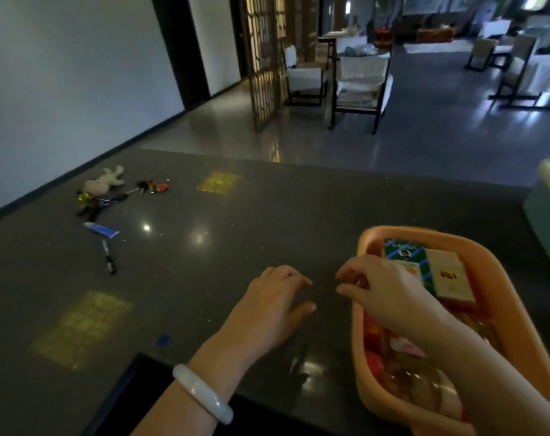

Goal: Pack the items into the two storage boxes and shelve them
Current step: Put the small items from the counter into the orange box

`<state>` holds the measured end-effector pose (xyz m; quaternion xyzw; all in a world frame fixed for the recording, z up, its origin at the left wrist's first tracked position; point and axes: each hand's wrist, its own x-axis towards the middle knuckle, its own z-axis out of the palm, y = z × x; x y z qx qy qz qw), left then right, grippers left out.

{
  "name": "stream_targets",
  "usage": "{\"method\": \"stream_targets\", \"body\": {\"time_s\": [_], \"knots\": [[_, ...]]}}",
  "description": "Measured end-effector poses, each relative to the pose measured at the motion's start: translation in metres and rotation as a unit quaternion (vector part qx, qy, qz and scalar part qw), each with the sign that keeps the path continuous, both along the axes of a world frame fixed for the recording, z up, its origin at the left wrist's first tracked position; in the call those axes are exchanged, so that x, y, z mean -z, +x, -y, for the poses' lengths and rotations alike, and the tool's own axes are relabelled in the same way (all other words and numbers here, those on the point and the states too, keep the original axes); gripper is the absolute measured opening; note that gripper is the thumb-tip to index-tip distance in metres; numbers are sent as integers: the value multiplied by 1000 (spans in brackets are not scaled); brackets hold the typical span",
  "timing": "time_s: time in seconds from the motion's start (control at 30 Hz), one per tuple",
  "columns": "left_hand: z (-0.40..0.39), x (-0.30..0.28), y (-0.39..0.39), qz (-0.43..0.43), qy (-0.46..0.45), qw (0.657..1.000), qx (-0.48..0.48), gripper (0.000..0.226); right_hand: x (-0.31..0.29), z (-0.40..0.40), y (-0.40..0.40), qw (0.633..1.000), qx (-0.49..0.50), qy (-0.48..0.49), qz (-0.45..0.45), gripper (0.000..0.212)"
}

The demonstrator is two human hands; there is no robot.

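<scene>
On the counter (267,215), a basket (519,325) sits at the lower right of the frame with two cartons (450,275) lying side by side in its far end and packets beneath them. A second box (547,212) stands behind it at the right edge. Far off at the upper left lie a plush toy (102,183) and keys (152,186), touching; just nearer, a tube (101,230), then a marker (108,255). The left hand (273,306) rests beside the basket; the right hand (383,291) crosses its left rim.

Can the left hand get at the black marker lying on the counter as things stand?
Probably yes. The left hand holds nothing, and bare counter lies between it and the black marker; nothing blocks the path, though it needs a stretch leftward.
</scene>
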<state>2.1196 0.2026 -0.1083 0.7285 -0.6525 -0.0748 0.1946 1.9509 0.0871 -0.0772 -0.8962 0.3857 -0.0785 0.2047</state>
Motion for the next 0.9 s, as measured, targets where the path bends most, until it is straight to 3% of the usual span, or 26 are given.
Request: {"method": "stream_targets", "body": {"time_s": [0.13, 0.33, 0.53, 0.67, 0.9], "knots": [[-20, 1, 67, 14, 55, 994, -95, 46, -4, 1, 83, 997, -72, 37, -16, 26], [-59, -2, 184, 29, 65, 973, -218, 51, -8, -12, 226, 985, -158, 60, -23, 34], [-105, 17, 302, -25, 68, 937, -341, 45, 8, -46, 362, 972, -215, 94, -15, 32], [-124, 43, 361, -76, 97, 914, -388, 35, 33, -68, 432, 964, -219, 143, -39, 29], [-129, 93, 427, -111, 86, 899, -415, 44, 84, -82, 514, 969, -168, 166, -67, 25]]}}
